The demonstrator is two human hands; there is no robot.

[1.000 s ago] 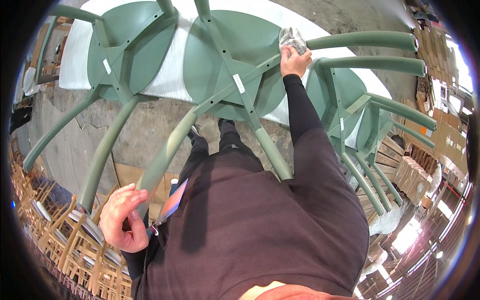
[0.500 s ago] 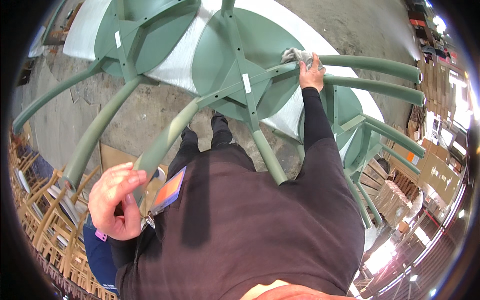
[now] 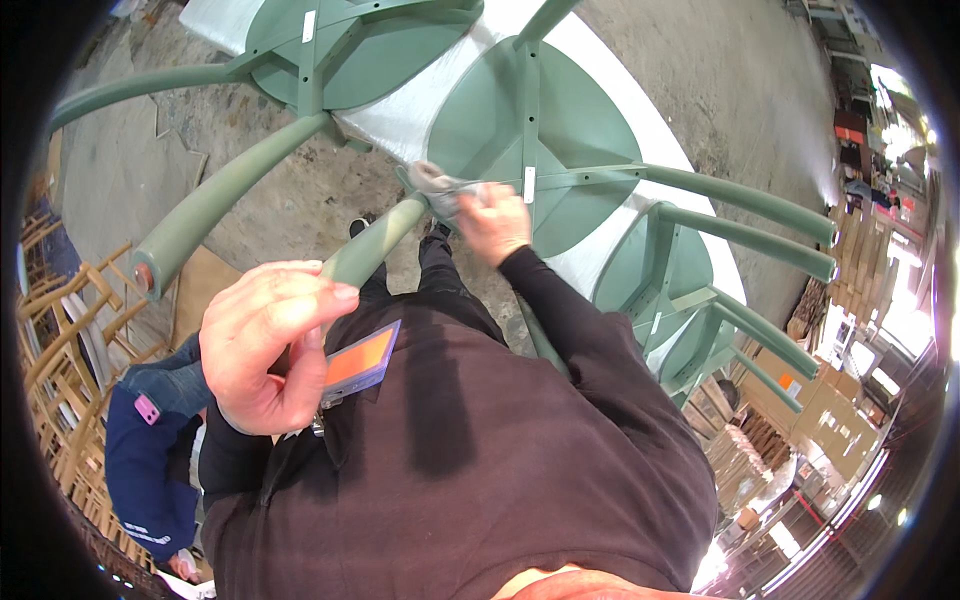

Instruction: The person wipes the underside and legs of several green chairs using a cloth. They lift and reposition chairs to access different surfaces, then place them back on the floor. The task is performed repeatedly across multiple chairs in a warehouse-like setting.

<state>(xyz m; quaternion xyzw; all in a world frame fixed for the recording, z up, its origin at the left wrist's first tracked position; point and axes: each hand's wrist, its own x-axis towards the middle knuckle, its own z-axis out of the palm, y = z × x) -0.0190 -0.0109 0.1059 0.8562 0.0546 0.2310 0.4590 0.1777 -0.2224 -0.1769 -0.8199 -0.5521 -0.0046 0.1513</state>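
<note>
Right hand (image 3: 495,222) clamped on crumpled grey cloth (image 3: 437,187), pressed to green painted chair leg (image 3: 375,250). Left hand (image 3: 265,345), 8 o'clock, loosely curled, empty. Best practice: firm, full-length strokes.

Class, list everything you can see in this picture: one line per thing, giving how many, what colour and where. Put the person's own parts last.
Green painted chairs, upturned: at least four, sage green, legs up on a table across the top and right.
White table: one, white, under the chairs.
Grey cleaning cloth: one, grey, pressed on a chair leg at centre.
Orange badge card: one, orange with dark edge, on the person's chest.
Bare wooden chairs: several, pale wood, stacked at far left.
Cardboard sheet: one, brown, on the concrete floor at left.
Co-worker in blue: one, dark blue top, lower left.
Black long-sleeved top: one, black, centre bottom.
Left hand: one, bare, raised with curled fingers, holding nothing visible.
Right hand: one, bare, gripping the cloth.
</note>
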